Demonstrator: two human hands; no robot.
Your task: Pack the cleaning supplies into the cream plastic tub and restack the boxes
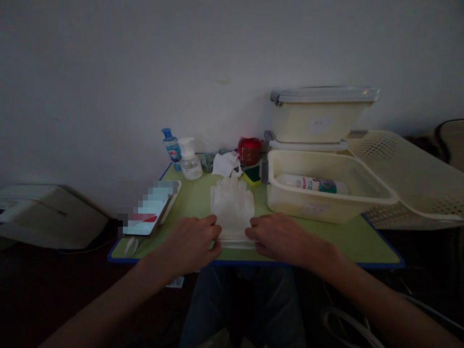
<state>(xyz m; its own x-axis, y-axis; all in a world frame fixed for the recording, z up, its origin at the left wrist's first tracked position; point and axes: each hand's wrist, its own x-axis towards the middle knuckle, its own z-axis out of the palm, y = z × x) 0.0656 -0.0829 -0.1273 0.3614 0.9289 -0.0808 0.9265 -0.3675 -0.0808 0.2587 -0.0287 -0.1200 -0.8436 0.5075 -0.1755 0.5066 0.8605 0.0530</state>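
Observation:
A whitish translucent disposable glove point(232, 208) lies flat on the green table point(192, 198), its fingers pointing to the wall and its cuff towards me. My left hand point(197, 239) pinches the left corner of the cuff between thumb and curled fingers. At the opposite corner, my right hand point(273, 237) grips the cuff the same way. The cuff edge is drawn straight between both hands. Whether a second glove lies beneath, I cannot tell. Just beyond the glove's fingertips are a white crumpled cloth point(225, 164) and a yellow-green sponge point(253, 176).
A blue bottle point(172, 149) and a pump bottle point(190, 162) stand at the back left, near a phone point(150, 212). An open cream bin point(308, 205) holding a white bottle point(308, 183) sits right, before a lidded box point(319, 118). A perforated basket point(409, 169) leans beyond.

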